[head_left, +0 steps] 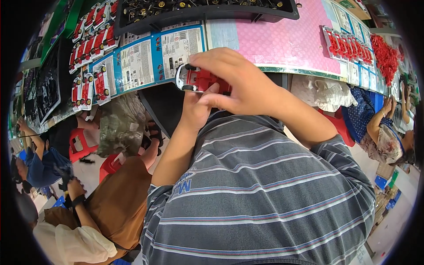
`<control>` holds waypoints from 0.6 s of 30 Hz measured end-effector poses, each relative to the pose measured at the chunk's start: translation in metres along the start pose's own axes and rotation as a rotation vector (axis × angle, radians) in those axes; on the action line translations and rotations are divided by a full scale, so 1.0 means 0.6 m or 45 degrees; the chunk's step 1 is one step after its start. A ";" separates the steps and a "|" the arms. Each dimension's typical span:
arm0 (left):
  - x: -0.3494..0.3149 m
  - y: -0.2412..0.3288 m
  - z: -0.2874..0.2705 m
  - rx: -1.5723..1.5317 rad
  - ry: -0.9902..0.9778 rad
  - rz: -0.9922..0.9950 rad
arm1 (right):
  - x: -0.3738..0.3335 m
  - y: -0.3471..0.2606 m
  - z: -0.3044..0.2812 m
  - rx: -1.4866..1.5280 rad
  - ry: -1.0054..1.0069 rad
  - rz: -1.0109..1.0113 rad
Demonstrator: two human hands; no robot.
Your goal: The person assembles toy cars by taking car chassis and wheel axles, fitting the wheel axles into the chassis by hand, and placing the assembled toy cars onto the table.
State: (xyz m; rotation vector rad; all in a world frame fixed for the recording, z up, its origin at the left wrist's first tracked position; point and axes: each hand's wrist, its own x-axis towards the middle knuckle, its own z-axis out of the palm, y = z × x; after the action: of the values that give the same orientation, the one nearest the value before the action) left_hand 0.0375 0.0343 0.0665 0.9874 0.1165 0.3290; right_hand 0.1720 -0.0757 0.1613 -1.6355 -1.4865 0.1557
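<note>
A toy car (199,79) with a red underside, white body edge and black wheels is turned bottom up in front of my chest, at the table's near edge. My left hand (197,109) grips it from below, with some fingers hidden under the car. Over its top and right end curves my right hand (234,79), fingertips at the wheel on the far side and thumb on the near side. The right palm covers the right part of the car. Beyond the hands stands a black bin (207,17) of black wheel parts, some with yellow hubs.
Red and white toy cars (92,46) lie in rows at the left. At the right are a row of red and white car pieces (346,46) and a red heap (385,57). Printed card sheets (134,62) and a pink sheet (282,37) cover the tabletop. Other people sit on both sides.
</note>
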 end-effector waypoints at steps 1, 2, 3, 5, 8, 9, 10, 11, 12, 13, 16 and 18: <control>0.001 0.009 -0.003 -0.082 -0.034 -0.093 | -0.005 -0.001 -0.007 -0.011 0.018 0.029; 0.002 0.017 -0.003 -0.165 -0.069 -0.186 | -0.012 0.000 -0.013 -0.009 0.015 0.030; 0.000 0.020 0.007 -0.106 0.031 -0.183 | -0.019 0.004 -0.017 -0.030 0.019 0.083; 0.002 0.029 0.011 -0.130 0.047 -0.187 | -0.035 0.013 -0.023 -0.079 0.034 0.128; 0.004 0.033 0.015 -0.158 0.088 -0.197 | -0.049 0.004 -0.030 -0.017 -0.053 0.219; 0.005 0.032 0.017 -0.160 0.108 -0.202 | -0.053 0.001 -0.031 -0.017 -0.054 0.219; 0.007 0.034 0.015 -0.155 0.128 -0.206 | -0.053 -0.001 -0.028 -0.012 -0.079 0.241; 0.006 0.035 0.011 -0.139 0.106 -0.241 | -0.055 -0.003 -0.025 -0.007 -0.103 0.263; 0.004 0.034 0.006 -0.122 0.084 -0.275 | -0.059 -0.002 -0.022 0.002 -0.101 0.278; 0.004 0.032 0.007 -0.112 0.087 -0.255 | -0.061 0.000 -0.020 0.009 -0.101 0.269; 0.010 0.028 0.011 -0.166 0.097 -0.239 | -0.061 0.000 -0.016 0.002 -0.104 0.341; 0.012 0.026 0.011 -0.183 0.085 -0.250 | -0.060 -0.001 -0.017 0.005 -0.094 0.344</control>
State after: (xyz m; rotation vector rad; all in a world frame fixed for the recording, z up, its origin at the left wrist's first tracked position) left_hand 0.0425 0.0393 0.0831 0.8154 0.2452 0.1875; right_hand 0.1683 -0.1114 0.1515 -1.8398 -1.3118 0.3716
